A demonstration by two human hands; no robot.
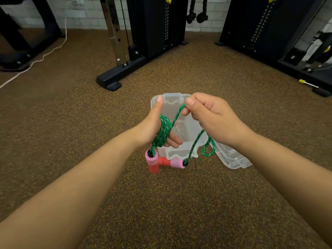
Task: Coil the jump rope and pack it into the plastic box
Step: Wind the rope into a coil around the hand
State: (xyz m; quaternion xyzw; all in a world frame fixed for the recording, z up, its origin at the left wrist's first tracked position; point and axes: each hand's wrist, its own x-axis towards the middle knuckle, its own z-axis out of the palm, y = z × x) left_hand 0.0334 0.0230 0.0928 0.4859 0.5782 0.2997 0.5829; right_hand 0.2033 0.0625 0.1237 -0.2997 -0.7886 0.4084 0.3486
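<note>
Floor: brown rubber matting, yellow-flecked. On it: clear plastic box, open; its lid just beside, right. White cord trails far left. Black machine bases stand beyond.

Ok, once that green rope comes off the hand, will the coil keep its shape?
Probably not. The green rope looks floppy: its free part sags in a loose loop below the right hand. The turns hold only around the left hand, and the dangling pink handle may tug them loose.
</note>
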